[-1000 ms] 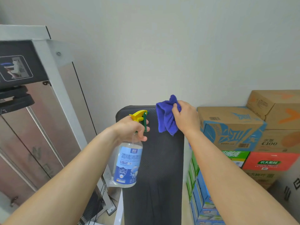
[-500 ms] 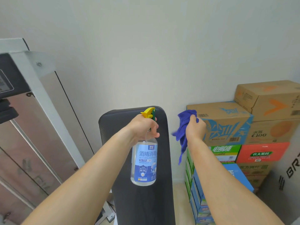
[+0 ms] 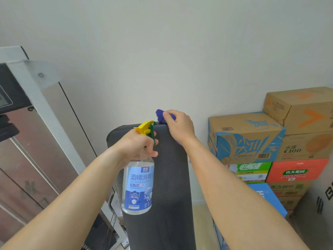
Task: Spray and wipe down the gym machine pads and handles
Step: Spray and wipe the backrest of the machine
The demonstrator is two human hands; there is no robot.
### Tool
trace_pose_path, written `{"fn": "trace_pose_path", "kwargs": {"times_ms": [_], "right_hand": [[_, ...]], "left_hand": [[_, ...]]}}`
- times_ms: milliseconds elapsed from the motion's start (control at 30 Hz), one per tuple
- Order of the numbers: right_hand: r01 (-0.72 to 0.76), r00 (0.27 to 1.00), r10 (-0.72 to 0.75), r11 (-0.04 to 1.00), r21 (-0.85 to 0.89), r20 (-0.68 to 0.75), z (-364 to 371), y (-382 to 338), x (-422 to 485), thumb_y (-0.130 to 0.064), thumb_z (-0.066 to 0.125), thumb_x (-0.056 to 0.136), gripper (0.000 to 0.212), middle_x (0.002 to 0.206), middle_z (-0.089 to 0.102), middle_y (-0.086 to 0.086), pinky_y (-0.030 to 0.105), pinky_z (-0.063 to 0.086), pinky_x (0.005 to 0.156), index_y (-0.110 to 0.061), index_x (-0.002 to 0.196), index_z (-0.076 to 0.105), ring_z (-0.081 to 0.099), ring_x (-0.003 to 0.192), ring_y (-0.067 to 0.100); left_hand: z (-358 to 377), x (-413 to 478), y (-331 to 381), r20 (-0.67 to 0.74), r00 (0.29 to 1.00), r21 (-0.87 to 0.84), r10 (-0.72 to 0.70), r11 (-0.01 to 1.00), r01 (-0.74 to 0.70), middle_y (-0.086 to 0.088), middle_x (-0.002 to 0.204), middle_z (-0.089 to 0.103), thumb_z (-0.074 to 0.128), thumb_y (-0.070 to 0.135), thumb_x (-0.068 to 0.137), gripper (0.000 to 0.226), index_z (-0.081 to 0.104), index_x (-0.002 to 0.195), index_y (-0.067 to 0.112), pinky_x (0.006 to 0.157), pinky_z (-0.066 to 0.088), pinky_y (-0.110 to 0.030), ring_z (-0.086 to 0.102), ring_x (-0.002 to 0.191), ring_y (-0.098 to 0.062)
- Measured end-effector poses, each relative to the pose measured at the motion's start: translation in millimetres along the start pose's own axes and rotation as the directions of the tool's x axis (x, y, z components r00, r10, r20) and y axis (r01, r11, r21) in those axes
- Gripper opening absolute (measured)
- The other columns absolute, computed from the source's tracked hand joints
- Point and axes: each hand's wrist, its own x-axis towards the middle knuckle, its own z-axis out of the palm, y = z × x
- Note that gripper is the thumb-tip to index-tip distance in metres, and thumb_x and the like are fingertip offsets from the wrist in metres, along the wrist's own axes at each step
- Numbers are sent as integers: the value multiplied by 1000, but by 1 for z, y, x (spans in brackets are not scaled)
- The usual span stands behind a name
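A long black textured machine pad (image 3: 169,186) runs away from me toward the white wall. My left hand (image 3: 137,143) grips the neck of a clear spray bottle (image 3: 138,188) with a blue label and a yellow and green trigger head, held over the pad's left side. My right hand (image 3: 178,126) holds a blue cloth (image 3: 160,115) against the pad's far right top corner. Most of the cloth is hidden under the hand.
The machine's white metal frame (image 3: 41,109) with a clear panel stands to the left. Stacked cardboard boxes (image 3: 246,136) fill the right side, close to the pad. A white wall (image 3: 162,51) lies just behind the pad.
My right hand has brought the blue cloth from beside the pad's right edge back onto its top corner. The bottle stays held by my left hand at about the same place.
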Motion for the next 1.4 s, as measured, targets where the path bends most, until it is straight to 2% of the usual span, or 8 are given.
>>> {"fn": "trace_pose_path", "kwargs": {"times_ms": [100, 267, 467, 633, 833, 1033, 1200, 1400], "right_hand": [[138, 990, -140, 984, -111, -11, 7, 11, -2, -35, 51, 105, 31, 107, 76, -4, 38, 54, 86, -22, 100, 78, 66, 99, 18], [66, 926, -68, 998, -19, -371, 47, 54, -58, -34, 45, 106, 44, 150, 53, 3, 25, 42, 95, -17, 145, 59, 55, 130, 18], [-210, 921, 199, 978, 5, -335, 69, 88, -126, -54, 26, 103, 56, 137, 56, 4, 35, 53, 82, -14, 132, 53, 64, 113, 27], [-170, 913, 195, 980, 99, -360, 47, 51, -93, -29, 40, 111, 39, 139, 58, 5, 29, 44, 92, -15, 146, 52, 59, 123, 24], [158, 969, -200, 953, -258, -146, 26, 10, -28, -22, 48, 108, 43, 146, 60, 8, 42, 47, 107, -13, 150, 53, 56, 131, 29], [113, 933, -258, 873, -474, -252, 64, 79, -109, -2, 72, 89, 64, 168, 31, 16, 51, 49, 110, -12, 149, 51, 29, 154, 42], [296, 900, -436, 635, -714, -15, 101, 142, -182, -3, 86, 75, 90, 162, 43, 17, 57, 26, 121, -19, 151, 42, 30, 150, 45], [558, 782, -552, 411, -721, 290, 84, 162, -185, -7, 74, 84, 63, 157, 51, 14, 52, 35, 119, -19, 144, 56, 50, 143, 40]], "left_hand": [[-12, -1, 0, -14, 1000, 35, 9, 999, -8, -8, 114, 72, 57, -11, 76, 45, 67, 112, 14, 64, 59, -28, 74, 79, -22], [-16, -2, -15, -19, 1000, 34, -9, 999, 10, -10, 115, 72, 60, -13, 74, 47, 69, 112, 13, 61, 57, -27, 72, 92, -26], [-10, -7, -36, 4, 999, 63, -32, 998, 31, -7, 114, 73, 63, -12, 71, 48, 70, 111, 15, 66, 59, -29, 71, 101, -27], [-10, -18, -42, 5, 1000, 62, -30, 998, 30, -5, 113, 74, 64, -11, 71, 48, 70, 110, 16, 74, 61, -34, 70, 103, -25], [-18, -32, -44, 9, 1000, 55, -13, 998, 13, -6, 111, 74, 64, -11, 71, 48, 70, 111, 15, 86, 61, -42, 71, 99, -24], [-16, -38, -79, 24, 998, 6, -52, 999, 52, -11, 114, 73, 62, -15, 72, 47, 69, 111, 10, 71, 60, -33, 70, 94, -23], [-16, -39, -130, 25, 988, -47, -151, 987, 152, -13, 118, 71, 58, -16, 74, 46, 68, 112, 9, 60, 56, -27, 71, 79, -23], [-14, -42, -181, 48, 974, -68, -220, 972, 223, -11, 115, 71, 58, -19, 72, 50, 67, 112, 9, 66, 58, -30, 72, 81, -20]]}}
